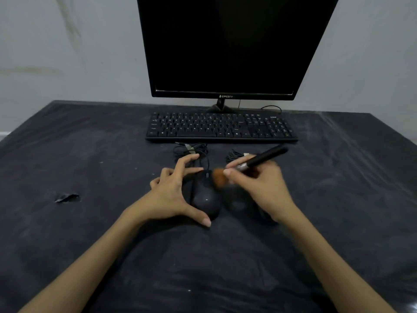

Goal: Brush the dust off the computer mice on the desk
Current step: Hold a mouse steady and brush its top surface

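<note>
1. Two bare forearms reach in from the bottom edge over the tabletop (90,222), which is covered with a dark, wrinkled sheet speckled with pale marks.
2. The left hand (171,195) lies against the left side of the left mouse (206,197). Its grip is spread wide: the thumb touches the mouse's near end, the index finger reaches toward its front by the scroll wheel, and the other fingers fan out above the sheet.
3. The left mouse is black, sits flat on the tabletop, and points away toward the keyboard (221,127).
4. The right mouse (237,199) lies just beside it, also black, and is partly hidden under the right hand (259,188).
5. The right hand's grip is clamped on the brush (255,162), fingers pinched around the silver collar near the head.
6. The brush has a black handle slanting up and to the right, and orange-brown bristles that are blurred. The bristles sit over the front right part of the left mouse, next to the scroll wheel.
7. Left of the hands, a small tear (66,197) shows in the sheet.
8. Beyond the mice, two bundled black cables (191,150) lie on the tabletop, one behind each mouse, just in front of the keyboard.
9. The black keyboard lies crosswise, behind the cables.
10. Behind it stands a dark monitor (230,46) on a stand, against a pale wall (67,53).
</note>
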